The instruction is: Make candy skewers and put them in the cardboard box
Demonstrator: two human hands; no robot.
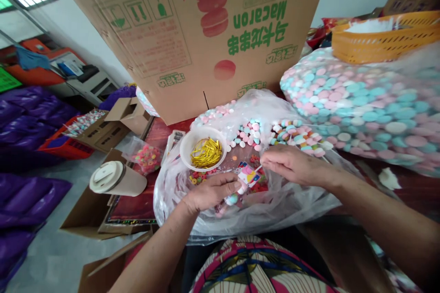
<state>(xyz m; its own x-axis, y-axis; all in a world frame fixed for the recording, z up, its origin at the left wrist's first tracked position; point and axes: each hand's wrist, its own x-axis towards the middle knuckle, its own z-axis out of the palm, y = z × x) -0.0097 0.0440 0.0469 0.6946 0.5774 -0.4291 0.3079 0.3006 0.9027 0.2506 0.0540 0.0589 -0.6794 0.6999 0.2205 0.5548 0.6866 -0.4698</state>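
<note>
My left hand (213, 191) pinches a small printed candy packet (248, 175) in pink, yellow and blue. Pastel candies show at its lower end, just beneath my left fingertips. A thin white stick (258, 169) stands out from the packet's upper right, and the closed fingertips of my right hand (292, 165) grip its end. Both hands are over a spread clear plastic bag (292, 208) with loose pastel and ring-shaped candies in it. Behind my left hand, a white bowl (184, 149) holds gold twist ties (206, 152).
A tall cardboard box (202, 68) rises behind the bag. On the right bulges a big clear sack of pastel candies (371, 105), under an orange basket (360, 48). A lidded cup (118, 178) and a small bag of ring candies (147, 155) are at the left.
</note>
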